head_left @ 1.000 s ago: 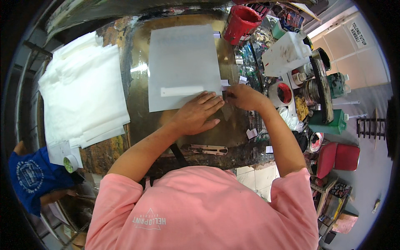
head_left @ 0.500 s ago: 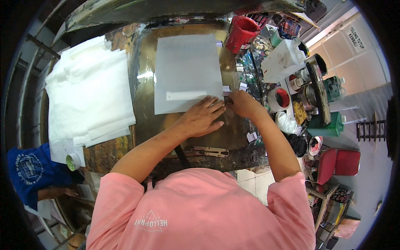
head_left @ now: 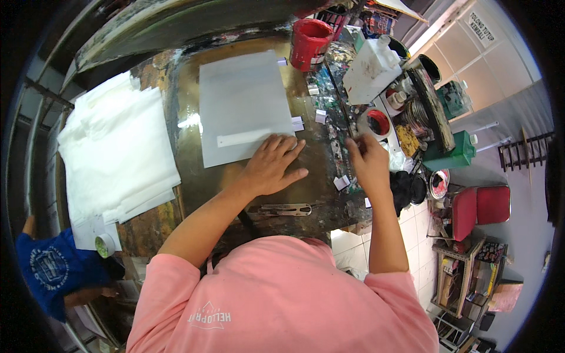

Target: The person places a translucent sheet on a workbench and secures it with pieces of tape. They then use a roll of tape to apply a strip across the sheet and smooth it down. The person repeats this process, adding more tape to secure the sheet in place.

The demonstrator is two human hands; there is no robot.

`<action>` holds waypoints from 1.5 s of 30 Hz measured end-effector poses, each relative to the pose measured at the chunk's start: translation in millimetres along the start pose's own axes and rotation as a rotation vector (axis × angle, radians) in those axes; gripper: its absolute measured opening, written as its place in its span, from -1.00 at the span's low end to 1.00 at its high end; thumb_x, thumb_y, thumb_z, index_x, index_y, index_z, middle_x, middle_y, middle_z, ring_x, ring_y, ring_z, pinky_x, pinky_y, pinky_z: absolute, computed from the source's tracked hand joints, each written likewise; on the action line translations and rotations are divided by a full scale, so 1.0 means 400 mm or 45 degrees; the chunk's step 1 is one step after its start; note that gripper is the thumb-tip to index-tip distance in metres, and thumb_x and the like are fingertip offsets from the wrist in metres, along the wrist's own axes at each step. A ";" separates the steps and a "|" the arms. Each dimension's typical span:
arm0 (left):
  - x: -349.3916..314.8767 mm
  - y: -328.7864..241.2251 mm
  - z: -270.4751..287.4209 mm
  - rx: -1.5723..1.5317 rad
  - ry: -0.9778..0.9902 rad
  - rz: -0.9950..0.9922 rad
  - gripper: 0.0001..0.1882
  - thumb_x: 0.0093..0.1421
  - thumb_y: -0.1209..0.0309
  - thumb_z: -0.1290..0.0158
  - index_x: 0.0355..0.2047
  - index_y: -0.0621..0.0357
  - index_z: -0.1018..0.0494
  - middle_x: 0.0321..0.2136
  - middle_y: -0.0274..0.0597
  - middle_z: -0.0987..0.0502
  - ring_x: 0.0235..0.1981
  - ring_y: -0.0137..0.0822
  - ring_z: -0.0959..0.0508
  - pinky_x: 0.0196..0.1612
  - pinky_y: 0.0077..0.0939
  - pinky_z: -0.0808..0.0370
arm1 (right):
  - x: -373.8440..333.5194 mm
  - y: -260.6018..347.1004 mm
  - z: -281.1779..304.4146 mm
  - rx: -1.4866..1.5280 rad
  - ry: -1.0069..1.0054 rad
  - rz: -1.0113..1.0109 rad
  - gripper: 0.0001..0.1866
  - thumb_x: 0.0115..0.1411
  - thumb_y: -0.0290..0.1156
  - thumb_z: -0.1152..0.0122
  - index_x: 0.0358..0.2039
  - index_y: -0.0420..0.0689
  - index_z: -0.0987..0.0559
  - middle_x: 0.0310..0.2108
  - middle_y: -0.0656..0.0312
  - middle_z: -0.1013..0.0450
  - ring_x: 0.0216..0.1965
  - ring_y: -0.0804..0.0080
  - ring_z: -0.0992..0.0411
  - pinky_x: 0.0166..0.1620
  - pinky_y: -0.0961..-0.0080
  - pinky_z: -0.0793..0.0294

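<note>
A translucent pale sheet with a narrow white strip lies on the glossy brown work surface. My left hand rests on the sheet's lower right corner, fingers spread. To its right, over the dark stained side of the table, my right hand is closed with its fingertips curled; whatever they might hold is hidden. A small folded tab sits against the sheet's right edge, and another tab higher up. Loose tabs lie between the sheet and my right hand.
White sheets are stacked on the left. A cutter knife lies near my body. Beyond my right hand are a tape roll, a white jug and a red paint can. A person in a blue shirt is at lower left.
My right hand has moved right, away from the sheet's edge toward the tape roll. My left hand stays on the sheet's corner. The whole view has shifted slightly.
</note>
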State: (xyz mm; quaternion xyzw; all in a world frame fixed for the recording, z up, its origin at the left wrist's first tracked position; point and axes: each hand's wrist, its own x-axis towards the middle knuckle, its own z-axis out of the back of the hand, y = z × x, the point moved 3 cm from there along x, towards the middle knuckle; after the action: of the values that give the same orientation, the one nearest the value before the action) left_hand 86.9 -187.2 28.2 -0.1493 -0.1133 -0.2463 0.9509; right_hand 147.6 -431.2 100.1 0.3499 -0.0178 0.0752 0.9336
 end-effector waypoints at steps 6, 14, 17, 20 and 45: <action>0.001 -0.025 -0.029 0.241 0.050 -0.074 0.00 0.35 -0.46 0.34 0.44 0.12 -0.27 0.46 -0.01 -0.21 0.51 0.04 -0.11 0.58 0.16 0.28 | -0.198 -0.144 0.109 0.145 -0.238 -0.240 -0.75 0.38 -0.27 -0.25 -0.13 -0.21 -0.63 -0.35 0.00 -0.62 -0.31 0.15 -0.63 -0.17 0.29 -0.54; 0.021 -0.030 -0.025 0.169 0.343 -0.126 0.00 0.35 -0.48 0.39 0.50 0.02 -0.18 0.52 -0.16 -0.16 0.58 -0.11 0.03 0.55 0.24 0.46 | -0.246 -0.097 0.056 0.127 0.042 -0.035 -0.80 0.32 -0.37 -0.28 -0.12 -0.20 -0.62 -0.27 0.02 -0.59 -0.26 0.06 -0.58 -0.16 0.25 -0.53; 0.014 -0.038 -0.038 0.134 0.304 -0.070 0.00 0.37 -0.47 0.40 0.52 0.03 -0.12 0.51 -0.15 -0.16 0.59 -0.09 0.07 0.54 0.26 0.49 | -0.229 -0.090 0.026 -0.076 0.062 0.037 -0.77 0.30 -0.33 -0.30 -0.14 -0.21 -0.61 -0.23 0.00 -0.56 -0.18 -0.04 -0.55 -0.11 0.13 -0.52; 0.010 -0.038 -0.036 0.006 0.219 0.004 -0.03 0.41 -0.41 0.41 0.53 0.06 -0.08 0.50 -0.09 -0.17 0.59 -0.05 0.08 0.54 0.26 0.52 | -0.206 -0.104 -0.005 -0.279 0.083 0.102 -0.75 0.27 -0.30 -0.31 -0.17 -0.22 -0.60 -0.20 -0.03 -0.55 -0.11 -0.10 -0.53 -0.07 0.04 -0.50; -0.407 0.022 0.239 -0.588 -0.564 0.725 -0.72 0.32 0.35 -0.23 -0.03 0.22 -0.65 -0.15 -0.06 -0.72 -0.10 -0.09 -0.69 0.02 -0.27 -0.57 | 0.308 -0.038 -0.168 -0.521 0.186 0.587 -0.78 0.20 -0.32 -0.35 -0.23 -0.20 -0.69 -0.16 -0.05 -0.60 -0.09 -0.11 -0.59 -0.05 0.01 -0.56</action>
State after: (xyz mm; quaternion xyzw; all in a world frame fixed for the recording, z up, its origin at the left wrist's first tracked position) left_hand -61.2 -76.7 68.1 -0.4328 -0.2111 0.0452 0.8753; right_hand 270.5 -382.5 50.0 0.1353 -0.0442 0.3048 0.9417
